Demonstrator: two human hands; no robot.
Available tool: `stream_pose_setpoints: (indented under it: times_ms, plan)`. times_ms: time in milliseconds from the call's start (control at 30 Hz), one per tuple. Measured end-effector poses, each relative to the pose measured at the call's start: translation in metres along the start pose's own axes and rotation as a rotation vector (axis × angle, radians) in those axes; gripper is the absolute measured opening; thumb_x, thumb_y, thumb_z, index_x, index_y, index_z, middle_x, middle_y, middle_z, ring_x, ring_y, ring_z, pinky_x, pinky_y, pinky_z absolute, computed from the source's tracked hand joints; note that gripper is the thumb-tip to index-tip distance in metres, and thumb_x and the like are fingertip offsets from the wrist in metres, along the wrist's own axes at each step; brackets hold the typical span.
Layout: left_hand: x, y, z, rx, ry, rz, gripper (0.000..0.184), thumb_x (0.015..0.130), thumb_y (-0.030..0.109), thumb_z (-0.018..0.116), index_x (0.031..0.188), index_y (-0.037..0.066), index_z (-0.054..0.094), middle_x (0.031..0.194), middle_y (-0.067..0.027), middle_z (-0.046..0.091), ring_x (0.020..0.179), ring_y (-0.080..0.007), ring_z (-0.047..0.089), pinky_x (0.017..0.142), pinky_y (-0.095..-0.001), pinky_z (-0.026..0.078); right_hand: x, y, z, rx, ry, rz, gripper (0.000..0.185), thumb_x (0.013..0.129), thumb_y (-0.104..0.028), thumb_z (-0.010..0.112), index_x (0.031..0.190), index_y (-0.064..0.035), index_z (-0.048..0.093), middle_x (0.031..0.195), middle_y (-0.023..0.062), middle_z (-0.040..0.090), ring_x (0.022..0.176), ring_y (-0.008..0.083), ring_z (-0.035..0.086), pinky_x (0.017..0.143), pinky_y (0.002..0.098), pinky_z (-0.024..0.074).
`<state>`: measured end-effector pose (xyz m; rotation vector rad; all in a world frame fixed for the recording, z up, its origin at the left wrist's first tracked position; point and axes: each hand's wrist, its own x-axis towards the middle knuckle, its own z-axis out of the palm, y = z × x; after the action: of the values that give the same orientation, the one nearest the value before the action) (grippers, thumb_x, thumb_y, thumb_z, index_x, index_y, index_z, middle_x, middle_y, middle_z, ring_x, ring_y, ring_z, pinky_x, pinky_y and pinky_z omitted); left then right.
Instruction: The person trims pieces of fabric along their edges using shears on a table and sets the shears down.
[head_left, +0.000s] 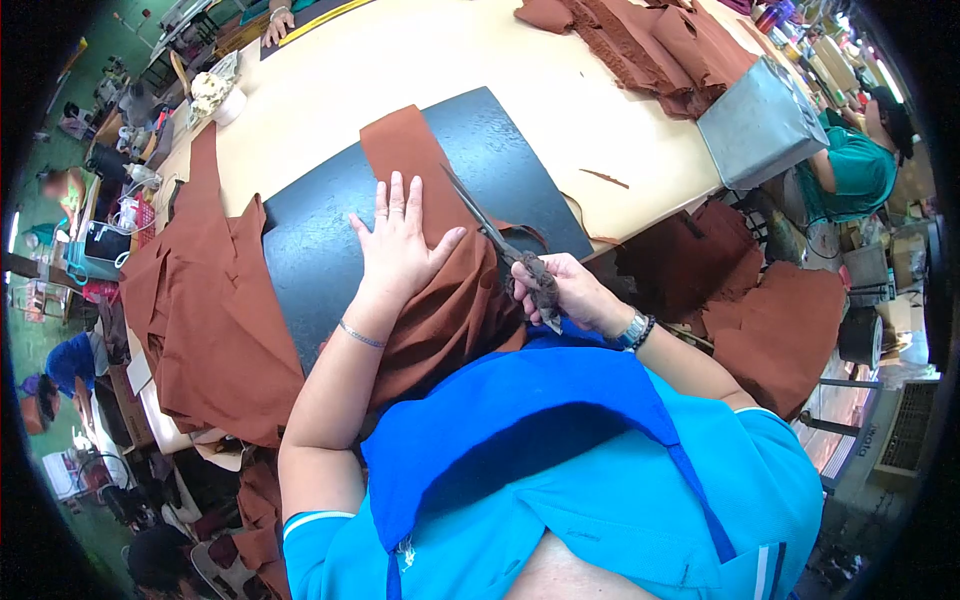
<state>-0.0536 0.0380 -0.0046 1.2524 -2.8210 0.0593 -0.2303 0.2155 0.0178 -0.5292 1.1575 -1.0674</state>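
Note:
A piece of brown leather-like material (405, 140) lies across a black cutting board (310, 215) and bunches up toward my blue apron. My left hand (398, 235) rests flat on it with the fingers spread. In my right hand (565, 290) is a pair of scissors (478, 212), its handles wrapped in dark, ragged cloth. The long blades point up and left, along the right edge of the brown strip. My fingers are closed around the wrapped handles.
More brown material (205, 290) drapes over the table's left side. Brown pieces (665, 50) are piled at the far right, beside a grey metal box (762, 122). A white container (228, 105) stands far left. Another person's hand (278, 25) rests at the far edge.

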Motion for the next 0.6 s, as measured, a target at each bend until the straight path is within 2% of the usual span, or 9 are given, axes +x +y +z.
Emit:
stream_pose_setpoints:
  times_ms: [167,267,467,600]
  plan:
    - [-0.002,0.002,0.000,-0.017,0.012,-0.008,0.093,0.086,0.074,0.041,0.151,0.010,0.025,0.158,-0.0163,0.017,0.146,-0.0340,0.016,0.102,-0.0750,0.019,-0.003,-0.001,0.000,-0.015,-0.018,0.004,0.033,0.094,-0.037,0.062,0.081,-0.0075,0.062,0.069,0.0005,0.062,0.059,0.0083,0.060,0.055,0.0219,0.0496]
    - [-0.003,0.004,0.001,-0.021,0.019,-0.008,0.093,0.086,0.074,0.042,0.151,0.010,0.025,0.158,-0.0166,0.017,0.146,-0.0342,0.016,0.102,-0.0749,0.019,-0.004,0.005,0.005,0.000,0.015,-0.070,0.034,0.094,-0.038,0.062,0.082,-0.0071,0.062,0.067,0.0009,0.061,0.058,0.0085,0.059,0.055,0.0222,0.0496]
    - [-0.009,0.009,-0.002,0.000,0.013,0.011,0.092,0.086,0.073,0.042,0.151,0.010,0.025,0.158,-0.0172,0.018,0.146,-0.0342,0.017,0.103,-0.0744,0.018,-0.005,0.005,0.003,-0.057,0.013,-0.030,0.034,0.095,-0.038,0.060,0.083,-0.0064,0.062,0.067,0.0018,0.061,0.058,0.0097,0.059,0.055,0.0232,0.0500]
    - [-0.019,0.021,-0.006,-0.016,0.001,0.031,0.091,0.087,0.072,0.043,0.151,0.010,0.025,0.158,-0.0173,0.018,0.146,-0.0342,0.017,0.103,-0.0743,0.020,-0.005,0.000,0.006,0.025,0.034,-0.017,0.037,0.092,-0.043,0.064,0.080,-0.0077,0.062,0.068,0.0013,0.061,0.060,0.0090,0.060,0.056,0.0239,0.0510]
